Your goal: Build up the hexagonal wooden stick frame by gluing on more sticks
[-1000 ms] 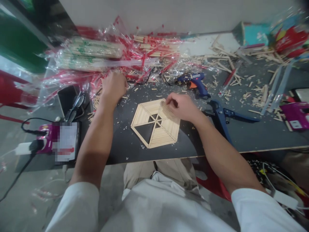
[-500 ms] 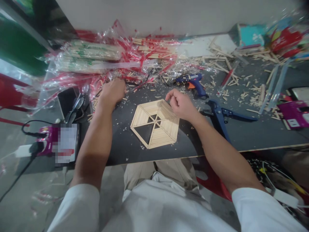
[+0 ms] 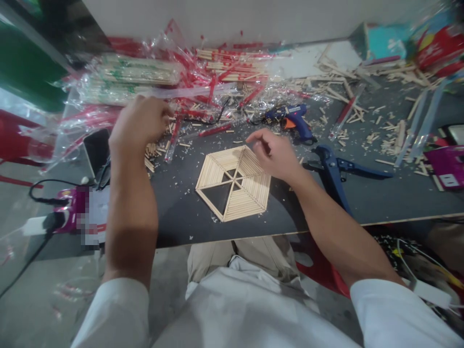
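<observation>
A flat hexagon (image 3: 250,200) of pale wooden sticks lies on the dark table; five of its wedges are filled with rows of sticks, and the lower-left one is bare. My right hand (image 3: 273,152) rests at its upper-right edge, fingers loosely curled and a gap showing between them, with nothing visible in them. Farther left, my left hand (image 3: 139,121) hovers over a heap of short stick pieces (image 3: 154,151). Its fingers bend downward, partly hidden and blurred, so what they hold is unclear. A red-and-clear plastic wrapper (image 3: 174,140) lies just right of those fingers.
A blue glue gun (image 3: 299,121) and a blue hand cutter (image 3: 333,169) lie to the right. Packs of sticks (image 3: 134,70) and torn wrappers crowd the back. Stick scraps (image 3: 393,137) litter the right side. A purple power strip (image 3: 72,212) sits at left.
My left hand has moved left and up, uncovering more of the stick heap and a red-and-clear wrapper beside it. My right hand stays at the hexagon's edge, nearly unmoved.
</observation>
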`<state>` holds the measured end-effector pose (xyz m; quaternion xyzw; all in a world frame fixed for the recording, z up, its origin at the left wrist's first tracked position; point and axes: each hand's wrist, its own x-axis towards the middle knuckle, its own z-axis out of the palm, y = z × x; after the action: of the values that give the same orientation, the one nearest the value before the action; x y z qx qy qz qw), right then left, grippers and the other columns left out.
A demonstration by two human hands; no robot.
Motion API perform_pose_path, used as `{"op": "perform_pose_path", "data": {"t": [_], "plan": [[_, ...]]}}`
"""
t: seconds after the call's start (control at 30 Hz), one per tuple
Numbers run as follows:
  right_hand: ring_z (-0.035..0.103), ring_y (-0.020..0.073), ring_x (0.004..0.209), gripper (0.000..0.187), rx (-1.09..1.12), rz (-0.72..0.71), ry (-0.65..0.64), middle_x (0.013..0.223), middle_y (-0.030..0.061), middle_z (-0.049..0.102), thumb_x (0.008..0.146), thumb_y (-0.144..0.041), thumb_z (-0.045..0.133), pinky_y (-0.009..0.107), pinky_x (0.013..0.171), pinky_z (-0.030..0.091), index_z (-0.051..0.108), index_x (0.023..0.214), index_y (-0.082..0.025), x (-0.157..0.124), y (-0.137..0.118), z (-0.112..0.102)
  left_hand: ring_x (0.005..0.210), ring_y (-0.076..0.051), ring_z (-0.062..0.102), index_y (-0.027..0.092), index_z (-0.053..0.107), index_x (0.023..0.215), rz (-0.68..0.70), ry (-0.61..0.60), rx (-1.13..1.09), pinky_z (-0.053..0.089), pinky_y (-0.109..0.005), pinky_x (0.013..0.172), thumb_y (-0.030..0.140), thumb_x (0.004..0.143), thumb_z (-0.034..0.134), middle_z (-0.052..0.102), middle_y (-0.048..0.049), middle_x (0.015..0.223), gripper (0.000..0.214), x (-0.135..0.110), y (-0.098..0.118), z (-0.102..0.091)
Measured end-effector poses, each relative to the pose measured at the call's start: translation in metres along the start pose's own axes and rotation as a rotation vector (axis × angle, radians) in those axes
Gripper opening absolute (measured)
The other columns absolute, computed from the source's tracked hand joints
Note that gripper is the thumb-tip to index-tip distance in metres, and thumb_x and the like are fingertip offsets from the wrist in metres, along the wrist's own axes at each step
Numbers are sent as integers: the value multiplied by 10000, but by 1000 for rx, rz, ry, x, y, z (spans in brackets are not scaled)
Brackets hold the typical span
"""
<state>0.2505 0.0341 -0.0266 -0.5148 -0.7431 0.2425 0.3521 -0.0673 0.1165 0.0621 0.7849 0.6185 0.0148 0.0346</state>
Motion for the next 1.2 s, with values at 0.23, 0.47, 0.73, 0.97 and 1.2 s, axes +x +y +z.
{"op": "perform_pose_path", "data": {"t": [0.23, 0.47, 0.73, 0.97, 1.2], "plan": [[642, 154, 594, 148, 173, 39, 74, 732, 3, 688, 933, -249, 543, 336, 618, 531, 656, 1028, -240, 0, 12, 4, 939, -145, 653, 159, 772, 1190, -35, 0, -12, 468, -310, 1030, 121, 950, 515, 776, -23, 1107, 354, -20, 16, -39], [761, 187, 753, 149, 416, 31, 92, 875, 47, 773, 946, -338, 650, 346, 620, 632, 719, 1033, -238, 0, 10, 9, 810, -159, 646, 167, 688, 1038, 25, -78, -55, 495, -319, 829, 146, 914, 601, 726, -11, 908, 152, -35, 37, -51], [775, 196, 853, 193, 487, 31, 142, 986, 49, 800, 906, -374, 717, 426, 846, 678, 780, 1025, -235, 4, 12, 8, 977, -266, 691, 230, 680, 894, 410, -38, -208, 538, -412, 920, 228, 855, 668, 739, -59, 978, 41, -33, 66, -17], [619, 135, 649, 348, 565, 54, 111, 819, 17, 713, 924, -568, 674, 324, 597, 535, 690, 1062, -249, 6, 8, 11, 756, -143, 703, 230, 698, 922, 368, 102, -593, 560, -271, 727, 229, 915, 637, 777, -15, 894, 61, -65, 85, 48], [424, 146, 563, 413, 449, -1, 178, 696, -24, 447, 986, -702, 476, 323, 533, 425, 527, 994, -292, 11, 24, 11, 668, -105, 667, 206, 683, 867, 324, 276, -684, 554, -236, 673, 313, 939, 678, 768, -15, 832, 129, -66, 84, 93]]}}
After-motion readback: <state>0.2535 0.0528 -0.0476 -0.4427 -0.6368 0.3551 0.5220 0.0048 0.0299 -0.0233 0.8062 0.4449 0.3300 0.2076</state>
